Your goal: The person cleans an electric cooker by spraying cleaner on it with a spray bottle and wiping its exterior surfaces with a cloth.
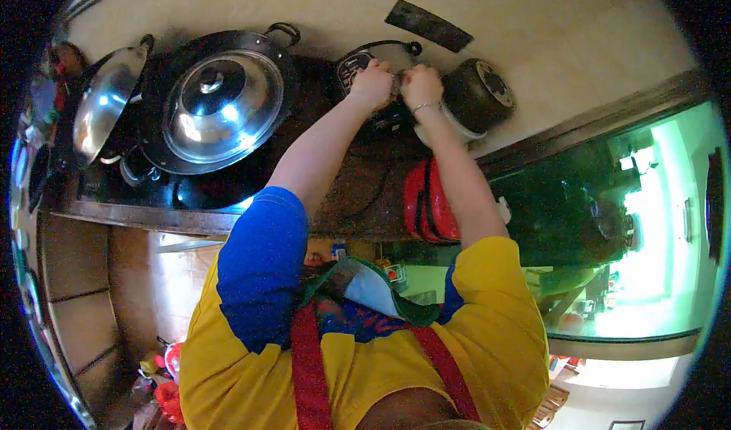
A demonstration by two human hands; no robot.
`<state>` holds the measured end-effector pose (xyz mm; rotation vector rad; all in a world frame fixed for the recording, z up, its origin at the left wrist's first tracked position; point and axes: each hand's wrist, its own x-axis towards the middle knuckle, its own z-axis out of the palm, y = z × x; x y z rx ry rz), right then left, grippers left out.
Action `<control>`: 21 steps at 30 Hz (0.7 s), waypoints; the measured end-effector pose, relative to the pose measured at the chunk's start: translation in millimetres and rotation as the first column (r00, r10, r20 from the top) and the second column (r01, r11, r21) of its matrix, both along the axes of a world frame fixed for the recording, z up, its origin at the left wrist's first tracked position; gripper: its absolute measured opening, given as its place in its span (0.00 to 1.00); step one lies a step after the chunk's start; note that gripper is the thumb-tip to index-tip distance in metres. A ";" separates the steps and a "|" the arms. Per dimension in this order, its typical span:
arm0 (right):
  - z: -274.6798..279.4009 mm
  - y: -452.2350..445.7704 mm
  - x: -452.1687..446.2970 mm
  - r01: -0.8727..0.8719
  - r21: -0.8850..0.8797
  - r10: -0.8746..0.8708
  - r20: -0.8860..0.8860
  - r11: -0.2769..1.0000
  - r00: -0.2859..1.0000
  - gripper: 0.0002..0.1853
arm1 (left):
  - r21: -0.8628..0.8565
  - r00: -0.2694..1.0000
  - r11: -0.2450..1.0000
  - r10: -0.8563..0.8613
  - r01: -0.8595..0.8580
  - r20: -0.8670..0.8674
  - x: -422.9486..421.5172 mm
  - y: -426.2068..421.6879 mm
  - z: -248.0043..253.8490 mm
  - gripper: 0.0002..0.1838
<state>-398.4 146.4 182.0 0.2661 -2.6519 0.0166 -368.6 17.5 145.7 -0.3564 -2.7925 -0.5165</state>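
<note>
My left hand (371,86) and my right hand (421,87) reach forward side by side over a dark, rounded kitchen vessel (352,66) with pale print on its side. The fingers of both hands are curled in. A small greyish piece (396,86) shows between them, too blurred to name. A thin bracelet circles my right wrist. Just right of my right hand is a dark round pot-like container (480,95) with a pale rim. The lower front of the printed vessel lies in shadow, partly behind my hands.
On the left, a large black wok (156,144) carries a shiny domed lid (225,106). Another metal lid (110,106) leans farther left. A red bag (430,201) sits by my right forearm on the counter (335,217). A dark flat strip (429,25) is on the wall behind.
</note>
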 end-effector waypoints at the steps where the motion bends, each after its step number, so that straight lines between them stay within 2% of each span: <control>1: -9.9 5.0 10.0 -0.223 0.111 0.229 -0.042 0.968 0.972 0.09 | 0.009 1.000 1.000 0.008 -0.008 -0.002 -1.7 -0.9 -0.2 0.16; 2: -20.0 7.7 13.1 -0.280 0.005 0.279 -0.093 0.960 0.956 0.08 | 0.004 1.000 1.000 0.004 -0.004 -0.004 -2.7 -1.2 -0.8 0.16; 4: -23.0 22.2 4.7 -0.371 -0.204 0.380 0.002 0.906 0.925 0.12 | -0.064 0.997 0.998 -0.021 0.017 -0.073 -1.8 -4.1 -4.7 0.20; 5: -20.1 26.9 -2.2 -0.287 -0.374 0.337 0.075 0.882 0.938 0.13 | -0.080 0.997 0.997 -0.024 0.018 -0.076 -7.3 -7.9 -3.6 0.20; 6: -13.9 29.9 0.9 -0.178 -0.528 0.303 0.159 0.831 0.940 0.13 | 0.009 0.998 0.999 -0.051 0.051 -0.039 -13.0 -9.5 -3.5 0.22; 7: -6.5 33.7 2.6 -0.067 -0.691 0.326 0.251 0.720 0.912 0.15 | 0.098 0.997 0.992 -0.078 0.079 -0.006 -18.5 -10.2 -3.4 0.23; 8: -4.2 33.1 6.4 -0.067 -0.703 0.326 0.241 0.708 0.914 0.15 | 0.080 0.997 0.993 -0.083 0.083 -0.009 -21.5 -9.4 -5.2 0.23; 9: -4.4 32.1 9.6 -0.019 -0.886 0.398 0.189 0.463 0.898 0.17 | 0.383 0.997 0.923 -0.056 0.031 0.055 -16.0 -9.4 0.4 0.23; 10: -4.4 30.5 12.0 0.039 -0.984 0.451 0.114 0.173 0.885 0.18 | 0.644 0.991 0.764 -0.050 -0.042 0.124 -11.0 -10.6 7.7 0.23; 11: -3.6 30.8 14.1 0.055 -0.989 0.481 0.115 0.137 0.869 0.20 | 0.748 0.993 0.663 -0.081 -0.009 0.084 -17.2 -9.3 2.8 0.21; 12: -2.4 31.8 17.3 0.057 -0.992 0.477 0.106 0.116 0.872 0.20 | 0.734 0.992 0.679 -0.087 -0.005 0.087 -11.5 -9.8 8.2 0.21; 14: -0.1 36.6 23.7 0.033 -0.969 0.536 0.165 0.247 0.828 0.20 | 0.568 0.999 0.823 -0.024 -0.003 0.039 1.5 -10.3 17.2 0.18; 15: -0.4 39.0 24.7 0.036 -0.973 0.535 0.155 0.226 0.831 0.20 | 0.550 0.999 0.835 -0.029 0.001 0.042 1.2 -11.3 21.1 0.18; 17: -0.7 44.8 26.0 -0.104 -0.837 0.391 0.138 0.537 0.910 0.19 | 0.594 0.979 0.803 0.159 -0.051 -0.131 -1.5 -11.0 30.9 0.19; 18: -4.9 48.1 25.3 -0.097 -0.849 0.386 0.133 0.520 0.913 0.19 | 0.578 0.980 0.815 0.149 -0.047 -0.131 -8.7 -11.0 32.9 0.19; 20: -21.3 51.7 21.1 -0.203 -0.545 0.189 -0.083 0.813 0.978 0.18 | 0.627 0.963 0.776 0.120 0.062 -0.243 -26.4 -12.9 32.8 0.21; 21: -30.1 53.1 19.3 -0.195 -0.562 0.179 -0.083 0.804 0.980 0.18 | 0.540 0.965 0.836 0.053 0.099 -0.258 -25.8 -8.8 31.4 0.25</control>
